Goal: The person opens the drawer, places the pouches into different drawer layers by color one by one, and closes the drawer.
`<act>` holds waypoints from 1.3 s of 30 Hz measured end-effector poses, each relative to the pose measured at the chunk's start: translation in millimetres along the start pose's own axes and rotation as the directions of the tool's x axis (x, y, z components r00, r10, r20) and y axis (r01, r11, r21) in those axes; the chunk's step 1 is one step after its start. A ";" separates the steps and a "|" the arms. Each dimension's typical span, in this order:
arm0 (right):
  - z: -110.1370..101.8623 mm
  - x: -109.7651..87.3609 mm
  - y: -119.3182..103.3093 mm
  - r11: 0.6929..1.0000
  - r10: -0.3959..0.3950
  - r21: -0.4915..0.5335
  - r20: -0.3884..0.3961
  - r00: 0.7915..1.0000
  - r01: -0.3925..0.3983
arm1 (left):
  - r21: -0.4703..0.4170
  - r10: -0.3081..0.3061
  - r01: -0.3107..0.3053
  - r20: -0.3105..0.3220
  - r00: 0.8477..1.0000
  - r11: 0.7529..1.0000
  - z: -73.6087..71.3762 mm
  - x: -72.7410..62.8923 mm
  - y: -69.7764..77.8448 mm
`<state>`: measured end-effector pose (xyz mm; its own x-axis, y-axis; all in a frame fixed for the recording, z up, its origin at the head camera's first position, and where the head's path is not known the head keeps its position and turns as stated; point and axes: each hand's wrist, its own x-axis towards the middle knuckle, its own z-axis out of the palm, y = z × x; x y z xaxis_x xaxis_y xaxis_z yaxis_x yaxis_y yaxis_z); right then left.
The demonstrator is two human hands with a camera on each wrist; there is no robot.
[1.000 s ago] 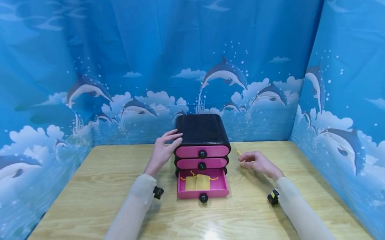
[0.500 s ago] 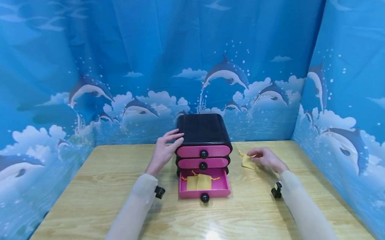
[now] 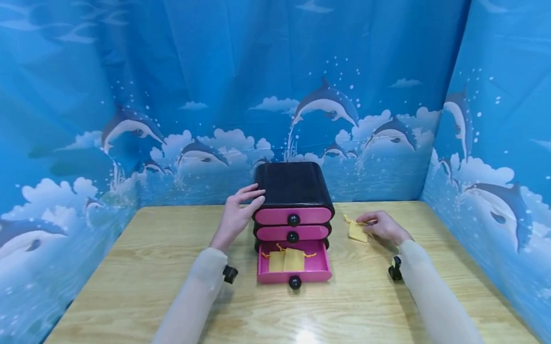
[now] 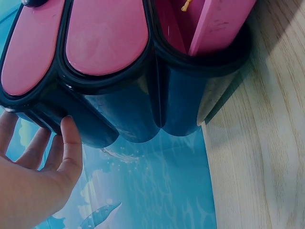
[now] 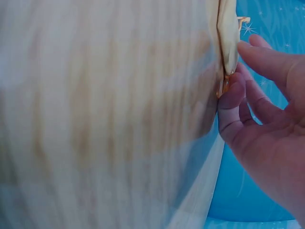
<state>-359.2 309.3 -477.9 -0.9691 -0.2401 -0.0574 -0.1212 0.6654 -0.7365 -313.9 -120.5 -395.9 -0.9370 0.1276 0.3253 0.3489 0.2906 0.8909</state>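
Observation:
A black drawer tower (image 3: 292, 184) with pink drawer fronts stands on the table, its lowest drawer (image 3: 318, 276) pulled out. Two yellow drawstring pouches (image 3: 294, 259) lie side by side in that drawer. My left hand (image 3: 233, 218) rests its fingertips on the tower's upper left side, fingers spread and holding nothing; the left wrist view shows the thumb and fingers (image 4: 71, 143) at the black casing. To the right of the tower, another yellow drawstring pouch (image 3: 357, 232) lies on the table. My right hand (image 3: 384, 228) pinches its right edge near the orange cord (image 5: 226, 86).
A light wood-grain table (image 3: 168, 288) carries everything. A blue curtain (image 3: 191, 92) printed with dolphins hangs behind and along both sides. The open drawer with its round black knob (image 3: 295, 283) juts toward the front edge.
My right hand has shifted a little to the right, so more of the loose pouch shows. The left hand stays at the tower. The drawer and the pouches in it have not moved.

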 end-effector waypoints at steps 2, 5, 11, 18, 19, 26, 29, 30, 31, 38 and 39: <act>0.3 0.2 1.1 1.000 -0.005 -0.012 0.001 1.000 0.005 | -0.001 -0.001 0.001 0.000 1.000 1.000 0.2 0.4 0.1; 1.4 0.3 2.5 1.000 -0.007 -0.021 0.000 1.000 0.007 | -0.002 -0.006 0.006 0.000 1.000 1.000 0.4 0.4 0.0; 2.7 -2.8 2.0 0.999 -0.027 -0.041 0.009 1.000 0.027 | -0.010 -0.005 0.005 0.001 1.000 1.000 0.7 0.5 0.1; 3.3 -5.1 -2.2 0.997 0.017 -0.071 0.023 1.000 -0.015 | -0.020 -0.032 0.032 0.012 0.999 0.999 0.5 0.6 1.5; 3.4 -5.2 -2.5 0.997 0.017 -0.073 0.025 1.000 -0.015 | -0.021 -0.035 0.036 0.015 0.999 0.999 0.4 1.1 1.5; 5.1 -6.6 -2.8 0.995 -0.007 -0.098 0.036 0.999 0.011 | -0.024 -0.024 0.025 0.022 0.999 0.999 0.4 1.5 0.0; 5.6 -8.1 -3.4 0.994 -0.015 -0.105 0.035 0.999 0.019 | -0.029 -0.015 0.015 0.020 1.000 0.999 0.4 0.8 -1.5; 5.8 -8.8 -3.9 0.994 -0.015 -0.103 0.032 0.999 0.019 | -0.030 -0.013 0.014 0.019 1.000 0.999 0.4 0.3 -1.1; 6.4 -9.3 -4.6 0.995 -0.009 -0.097 0.028 1.000 0.012 | -0.029 -0.013 0.014 0.017 1.000 0.999 0.4 -0.1 -1.0; 6.5 -12.8 -8.3 0.998 0.006 -0.067 0.018 1.000 -0.005 | -0.011 -0.003 0.003 0.004 1.000 1.000 0.2 0.1 -0.2; 6.5 -13.1 -8.4 0.998 0.009 -0.063 0.014 1.000 -0.008 | -0.007 0.000 0.001 0.001 1.000 1.000 0.1 0.4 -0.2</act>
<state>-344.1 302.3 -475.3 -0.9671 -0.2435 -0.0733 -0.1264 0.7104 -0.6923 -314.3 -120.4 -395.9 -0.9371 0.1287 0.3245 0.3483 0.2837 0.8934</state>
